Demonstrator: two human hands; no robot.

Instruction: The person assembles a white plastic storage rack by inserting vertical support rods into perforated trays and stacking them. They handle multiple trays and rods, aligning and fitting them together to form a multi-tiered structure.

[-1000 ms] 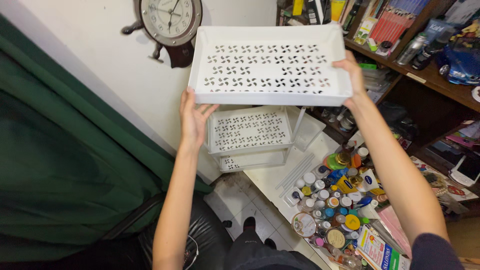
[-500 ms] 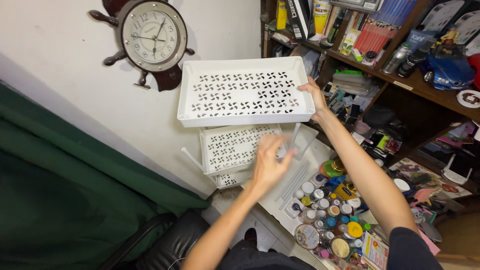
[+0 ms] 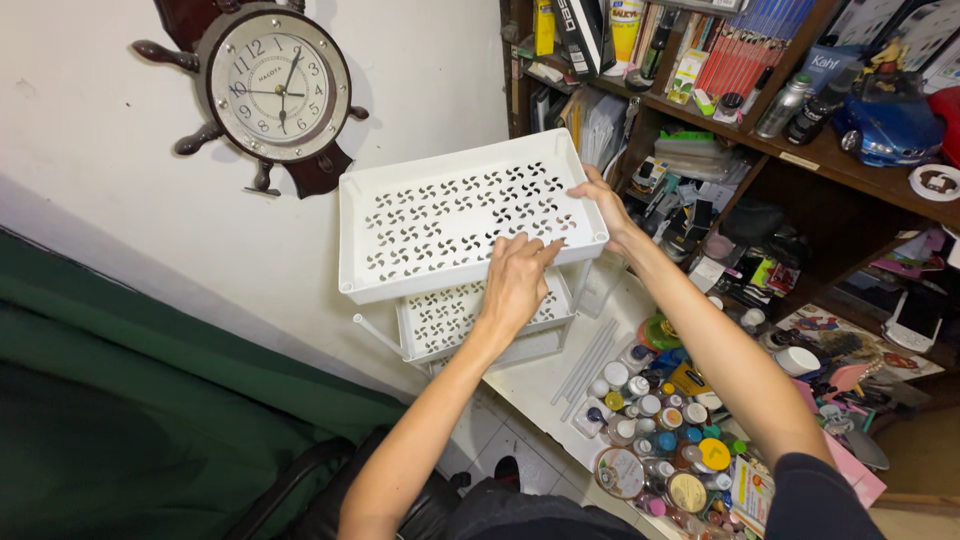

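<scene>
A white perforated plastic tray (image 3: 440,215) sits tilted at the top of a white tiered rack, above a lower tray (image 3: 450,315) of the same kind. My right hand (image 3: 600,205) grips the top tray's right rim. My left hand (image 3: 515,280) rests its fingertips on the tray's front edge near the right corner, fingers bent. A thin white post (image 3: 375,335) sticks out at the rack's left side.
A white tray on the floor holds several small paint jars (image 3: 650,425) and loose white rods (image 3: 585,360). A wooden shelf unit (image 3: 800,150) packed with books and bottles stands right. A ship-wheel wall clock (image 3: 275,85) hangs upper left; green cloth (image 3: 120,420) lies below.
The top tray has come down from overhead onto the rack. My left hand left the tray's left edge, swung across below, and now touches its front edge.
</scene>
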